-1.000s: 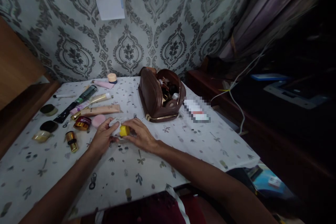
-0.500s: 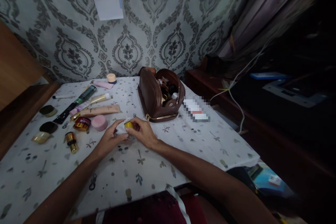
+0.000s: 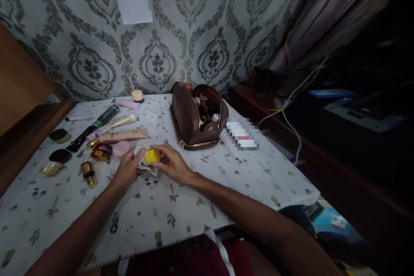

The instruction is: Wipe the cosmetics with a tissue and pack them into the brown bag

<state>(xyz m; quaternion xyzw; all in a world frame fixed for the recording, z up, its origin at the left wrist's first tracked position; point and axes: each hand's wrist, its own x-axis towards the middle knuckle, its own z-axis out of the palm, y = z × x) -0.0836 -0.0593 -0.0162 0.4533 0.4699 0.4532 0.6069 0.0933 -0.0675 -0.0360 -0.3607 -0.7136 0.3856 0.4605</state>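
The left hand (image 3: 130, 166) is curled closed around a crumpled white cloth (image 3: 138, 152). A yellow-capped container (image 3: 152, 156) lies between both hands, cap end nearer the right hand (image 3: 173, 164); its axis appears to run left to right. The right thumb and fingers close on the smooth, rounded cap. Beyond stands a brown, leather-look zip bag (image 3: 185, 118).

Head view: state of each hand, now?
Left hand: closed, holding a crumpled white cloth.
Right hand: closed, fingers and thumb gripping a yellow item.
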